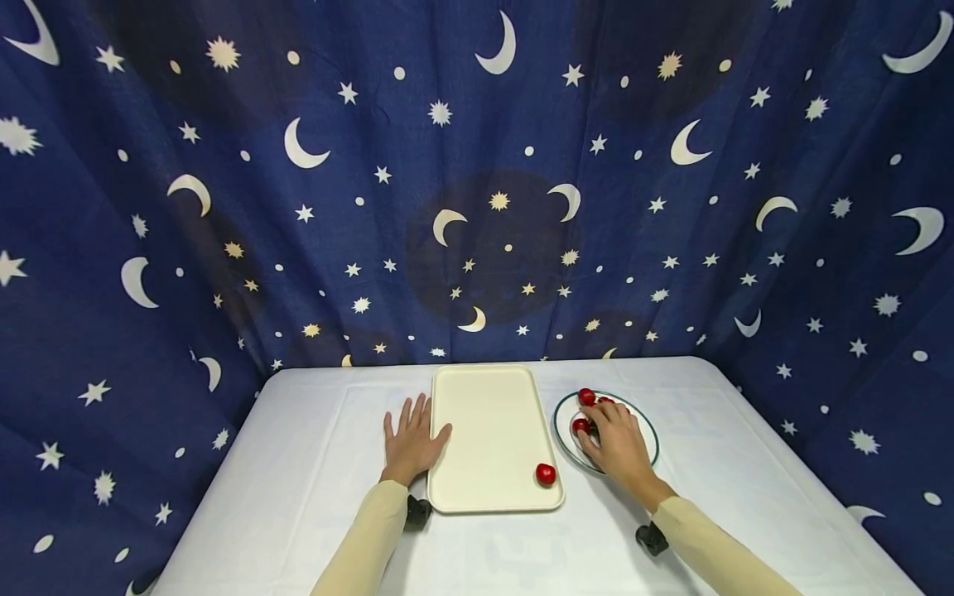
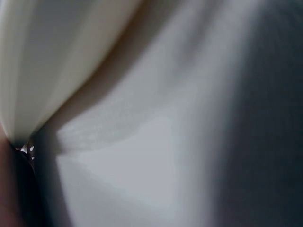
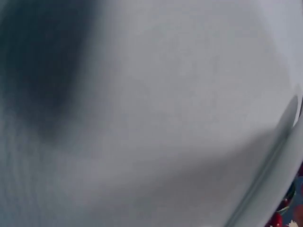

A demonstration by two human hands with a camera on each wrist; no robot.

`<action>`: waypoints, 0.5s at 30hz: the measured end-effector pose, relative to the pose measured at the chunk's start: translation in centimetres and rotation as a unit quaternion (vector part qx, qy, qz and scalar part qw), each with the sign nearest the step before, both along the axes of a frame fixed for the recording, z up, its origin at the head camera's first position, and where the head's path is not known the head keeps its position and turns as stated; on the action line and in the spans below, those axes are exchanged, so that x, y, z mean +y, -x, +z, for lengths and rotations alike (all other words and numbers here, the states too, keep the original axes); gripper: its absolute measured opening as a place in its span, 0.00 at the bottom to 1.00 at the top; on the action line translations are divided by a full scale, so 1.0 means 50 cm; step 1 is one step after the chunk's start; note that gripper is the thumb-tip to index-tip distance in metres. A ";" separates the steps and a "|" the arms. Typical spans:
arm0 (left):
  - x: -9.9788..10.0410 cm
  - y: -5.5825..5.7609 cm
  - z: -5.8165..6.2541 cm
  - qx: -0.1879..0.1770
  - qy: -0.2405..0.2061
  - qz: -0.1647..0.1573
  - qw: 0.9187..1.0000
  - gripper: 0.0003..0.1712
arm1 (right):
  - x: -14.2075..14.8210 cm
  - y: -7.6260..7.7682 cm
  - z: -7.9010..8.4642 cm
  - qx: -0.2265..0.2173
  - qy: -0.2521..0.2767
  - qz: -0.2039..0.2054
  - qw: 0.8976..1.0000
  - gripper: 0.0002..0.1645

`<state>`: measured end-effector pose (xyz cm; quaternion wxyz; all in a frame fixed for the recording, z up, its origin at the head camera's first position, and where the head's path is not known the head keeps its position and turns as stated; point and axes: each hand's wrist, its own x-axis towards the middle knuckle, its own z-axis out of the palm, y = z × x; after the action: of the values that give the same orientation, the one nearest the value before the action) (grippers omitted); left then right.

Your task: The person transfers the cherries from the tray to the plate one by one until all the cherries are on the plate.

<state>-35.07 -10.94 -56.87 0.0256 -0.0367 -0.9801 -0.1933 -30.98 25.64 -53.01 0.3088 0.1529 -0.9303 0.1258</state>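
Note:
A cream rectangular tray (image 1: 488, 430) lies on the table, with a small round red fruit (image 1: 546, 474) near its front right corner. My left hand (image 1: 412, 444) lies flat at the tray's left edge, fingers spread, its thumb over the rim. To the right stands a white plate (image 1: 647, 447) with a dark green rim, holding several of the same fruits (image 1: 586, 397). Over it reaches my right hand (image 1: 617, 439), thumb and fingertips pinching a red fruit (image 1: 580, 426) at the plate's left side. Other fruits are partly hidden behind its fingers.
A white cloth covers the table (image 1: 313, 463). Behind and at both sides hangs a blue curtain (image 1: 358, 215) with moons and stars. The left wrist view is mostly blurred cloth; in the right wrist view the plate's edge (image 3: 267, 189) crosses the lower right.

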 end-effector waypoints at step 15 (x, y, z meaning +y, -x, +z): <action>-0.001 0.001 -0.001 -0.005 0.007 0.000 1.000 0.47 | -0.045 -0.011 0.029 0.002 0.025 0.157 0.987 0.08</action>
<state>-35.10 -10.99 -56.90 0.0202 -0.0362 -0.9816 -0.1865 -30.44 23.39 -51.55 0.2910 0.2900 -0.8905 0.1956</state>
